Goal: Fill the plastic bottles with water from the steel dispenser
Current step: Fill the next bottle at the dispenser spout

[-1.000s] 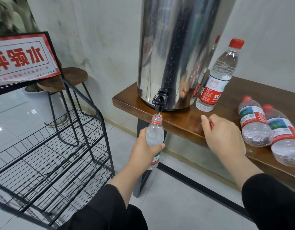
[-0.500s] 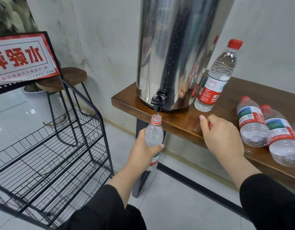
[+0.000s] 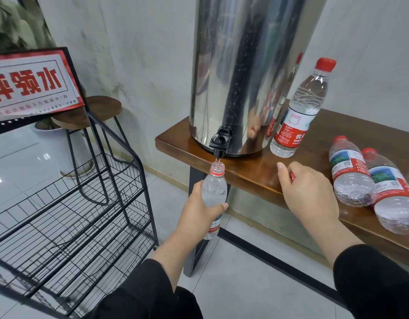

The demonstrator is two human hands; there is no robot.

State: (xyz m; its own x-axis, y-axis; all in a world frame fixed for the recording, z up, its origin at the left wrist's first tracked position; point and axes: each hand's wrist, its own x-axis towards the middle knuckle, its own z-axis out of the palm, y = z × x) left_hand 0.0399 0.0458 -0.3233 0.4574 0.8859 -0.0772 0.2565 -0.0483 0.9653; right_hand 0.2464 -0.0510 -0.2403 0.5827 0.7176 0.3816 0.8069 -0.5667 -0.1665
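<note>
A tall steel dispenser [image 3: 240,72] stands on the left end of a wooden table [image 3: 251,171]. Its black tap [image 3: 219,143] hangs over the table's edge. My left hand [image 3: 198,212] grips an uncapped plastic bottle [image 3: 214,189] upright, its mouth right under the tap, and a thin stream of water runs into it. My right hand [image 3: 307,192] rests on the table edge with its fingers curled round a small red thing, seemingly the bottle's cap [image 3: 292,176], mostly hidden. A capped bottle [image 3: 300,111] stands upright beside the dispenser.
Two capped bottles [image 3: 350,173] [image 3: 392,194] lie on their sides on the table at the right, with a third at the frame's edge. A black wire rack [image 3: 67,203] with a red and white sign [image 3: 30,81] stands at the left. A wooden stool [image 3: 93,113] is behind it.
Nothing has visibly moved. My left hand keeps the bottle under the tap and my right hand stays on the table edge.
</note>
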